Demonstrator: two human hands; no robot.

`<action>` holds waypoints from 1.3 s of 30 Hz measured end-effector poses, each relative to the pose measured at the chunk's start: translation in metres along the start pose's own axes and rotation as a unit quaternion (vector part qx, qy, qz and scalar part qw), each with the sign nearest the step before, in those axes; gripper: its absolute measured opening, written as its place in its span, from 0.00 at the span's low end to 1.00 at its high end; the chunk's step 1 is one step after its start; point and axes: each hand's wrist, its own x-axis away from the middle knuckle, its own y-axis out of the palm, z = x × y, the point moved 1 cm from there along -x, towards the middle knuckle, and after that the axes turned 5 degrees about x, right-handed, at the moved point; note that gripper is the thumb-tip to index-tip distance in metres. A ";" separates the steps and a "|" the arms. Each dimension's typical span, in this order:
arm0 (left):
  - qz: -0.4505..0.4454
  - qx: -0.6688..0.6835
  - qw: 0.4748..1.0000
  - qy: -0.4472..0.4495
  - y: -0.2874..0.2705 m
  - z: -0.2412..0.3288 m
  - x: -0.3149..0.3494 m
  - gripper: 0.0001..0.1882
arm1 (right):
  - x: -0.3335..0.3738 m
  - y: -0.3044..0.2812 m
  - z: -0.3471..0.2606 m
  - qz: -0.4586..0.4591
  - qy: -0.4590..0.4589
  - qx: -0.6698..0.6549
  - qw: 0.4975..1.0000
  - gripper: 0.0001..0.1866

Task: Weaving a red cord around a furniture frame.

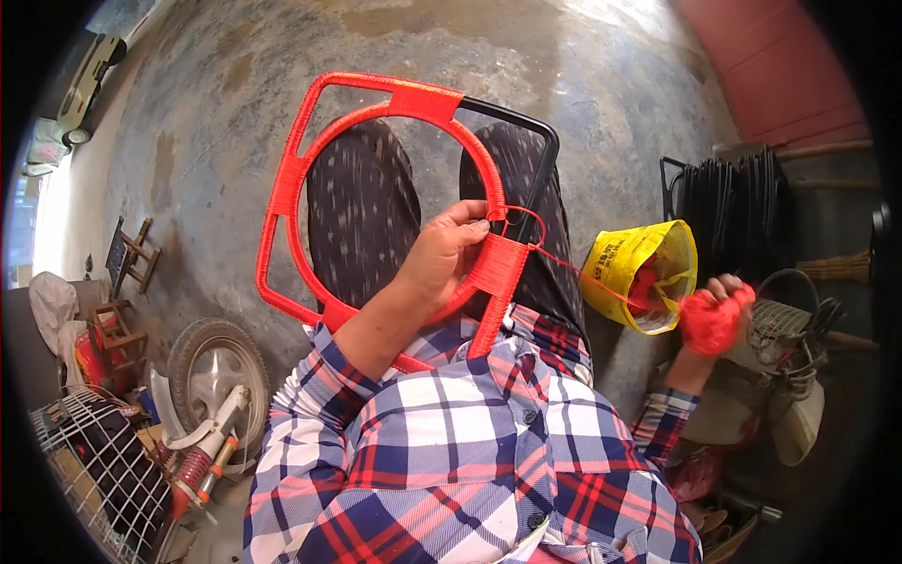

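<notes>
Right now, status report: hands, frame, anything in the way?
Left hand on frame; right hand gripping red cord bundle. Frame's black section unwrapped. Strand crosses yellow bag in view.

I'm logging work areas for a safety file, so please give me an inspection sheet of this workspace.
Surface: grey, stained floor; the work lies on the person's lap.
Job's things: frame with an inner ring, mostly wrapped in red, its upper right corner bare black; bundle of red cord, a strand running to the frame.
Left hand: fingers closed at the ring's right side.
Right hand: grips the bundle, off to the right.
Clutter: yellow bag near the right knee; wheel and white wire basket at lower left.
Cables: none identifiable for certain.
Surroundings: stacked black items and a red panel at right.
</notes>
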 end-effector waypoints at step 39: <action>0.034 -0.035 0.999 0.010 -0.003 -0.009 0.004 0.03 | -0.025 0.152 0.154 -0.020 0.176 0.128 0.976 0.09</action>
